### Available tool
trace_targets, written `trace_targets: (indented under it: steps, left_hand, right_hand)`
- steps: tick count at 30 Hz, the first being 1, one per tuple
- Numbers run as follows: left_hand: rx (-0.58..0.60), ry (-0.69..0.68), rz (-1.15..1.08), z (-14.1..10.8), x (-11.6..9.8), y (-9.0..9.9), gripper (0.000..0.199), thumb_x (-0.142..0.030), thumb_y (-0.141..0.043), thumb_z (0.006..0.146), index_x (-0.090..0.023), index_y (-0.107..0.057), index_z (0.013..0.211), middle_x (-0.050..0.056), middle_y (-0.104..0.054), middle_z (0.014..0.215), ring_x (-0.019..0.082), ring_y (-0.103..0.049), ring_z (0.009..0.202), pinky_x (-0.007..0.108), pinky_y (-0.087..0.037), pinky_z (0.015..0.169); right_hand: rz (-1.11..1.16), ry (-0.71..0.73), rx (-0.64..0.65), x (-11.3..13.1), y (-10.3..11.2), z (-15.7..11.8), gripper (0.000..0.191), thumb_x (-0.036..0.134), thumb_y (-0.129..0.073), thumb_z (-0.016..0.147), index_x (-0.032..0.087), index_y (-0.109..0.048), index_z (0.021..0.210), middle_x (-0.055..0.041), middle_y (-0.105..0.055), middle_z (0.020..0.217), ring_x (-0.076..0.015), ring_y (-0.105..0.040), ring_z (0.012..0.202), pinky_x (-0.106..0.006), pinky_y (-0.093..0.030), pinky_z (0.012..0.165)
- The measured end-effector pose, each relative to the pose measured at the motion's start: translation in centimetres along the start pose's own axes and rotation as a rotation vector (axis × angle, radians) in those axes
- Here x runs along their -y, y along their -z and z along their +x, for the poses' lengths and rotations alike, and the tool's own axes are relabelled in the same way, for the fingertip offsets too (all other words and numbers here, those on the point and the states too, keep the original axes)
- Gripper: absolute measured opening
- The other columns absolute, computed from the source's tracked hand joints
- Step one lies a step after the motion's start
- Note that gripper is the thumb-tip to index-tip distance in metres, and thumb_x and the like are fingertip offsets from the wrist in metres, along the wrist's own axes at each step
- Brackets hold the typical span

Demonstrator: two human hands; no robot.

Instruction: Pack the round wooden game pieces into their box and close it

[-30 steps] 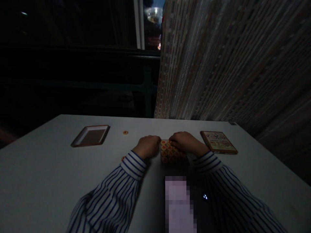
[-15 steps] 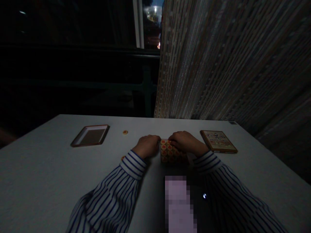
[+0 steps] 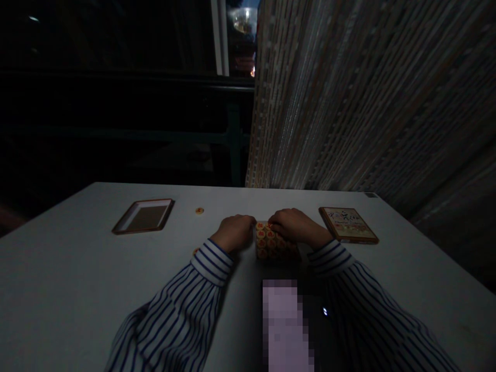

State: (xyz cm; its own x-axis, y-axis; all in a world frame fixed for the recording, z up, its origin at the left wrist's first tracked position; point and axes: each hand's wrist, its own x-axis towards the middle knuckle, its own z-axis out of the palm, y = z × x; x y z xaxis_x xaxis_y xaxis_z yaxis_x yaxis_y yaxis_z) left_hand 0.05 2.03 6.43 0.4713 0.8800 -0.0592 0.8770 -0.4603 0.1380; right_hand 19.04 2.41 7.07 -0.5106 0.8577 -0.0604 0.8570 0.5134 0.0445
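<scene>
Holds left hand (image 3: 237, 231) curled beside the pieces (image 3: 266, 243), right hand (image 3: 297, 225) bent-fingered over them. Cannot tell if gripping with either.

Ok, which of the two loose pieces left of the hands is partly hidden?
The nearer piece, at the striped left cuff, which covers part of it from this view. The farther piece shows whole, with nothing in front of it.
</scene>
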Motion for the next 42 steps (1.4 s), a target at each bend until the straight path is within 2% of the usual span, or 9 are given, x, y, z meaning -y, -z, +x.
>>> trace_targets:
  steps: [8,16,23,42]
  left_hand:
    - [-0.013,-0.011,-0.028,-0.1,-0.1,0.3,0.034,-0.026,-0.037,0.084,-0.024,-0.061,0.109,0.010,-0.067,0.101,0.024,-0.062,0.092,0.033,-0.046,0.074]
    - [-0.051,-0.047,-0.060,-0.3,-0.1,0.3,0.034,-0.027,-0.038,0.084,-0.027,-0.062,0.110,0.006,-0.067,0.105,0.022,-0.061,0.097,0.032,-0.045,0.080]
    - [-0.040,-0.054,-0.055,-0.2,0.0,0.2,0.036,-0.026,-0.037,0.085,-0.025,-0.061,0.112,0.009,-0.066,0.108,0.023,-0.060,0.098,0.034,-0.045,0.081]
    - [-0.058,-0.043,-0.057,-0.2,-0.1,0.2,0.035,-0.028,-0.038,0.083,-0.026,-0.062,0.110,0.008,-0.067,0.105,0.025,-0.061,0.097,0.036,-0.046,0.080]
  right_hand:
    - [0.013,0.005,-0.013,-0.2,0.5,-0.4,0.028,0.030,-0.044,0.086,0.021,-0.064,0.102,-0.0069,-0.068,0.101,-0.0215,-0.060,0.094,-0.028,-0.040,0.076]
    - [0.075,0.053,0.020,-0.3,1.4,-0.9,0.028,0.027,-0.046,0.083,0.024,-0.064,0.105,-0.0050,-0.067,0.102,-0.0199,-0.060,0.092,-0.026,-0.040,0.074]
    - [0.088,0.108,0.045,0.1,1.5,-1.0,0.031,0.025,-0.047,0.081,0.026,-0.064,0.107,-0.0037,-0.068,0.101,-0.0206,-0.061,0.092,-0.027,-0.041,0.074]
    - [0.066,0.119,0.097,0.3,1.5,-0.9,0.030,0.023,-0.048,0.080,0.025,-0.066,0.104,-0.0053,-0.068,0.098,-0.0215,-0.061,0.088,-0.029,-0.041,0.070]
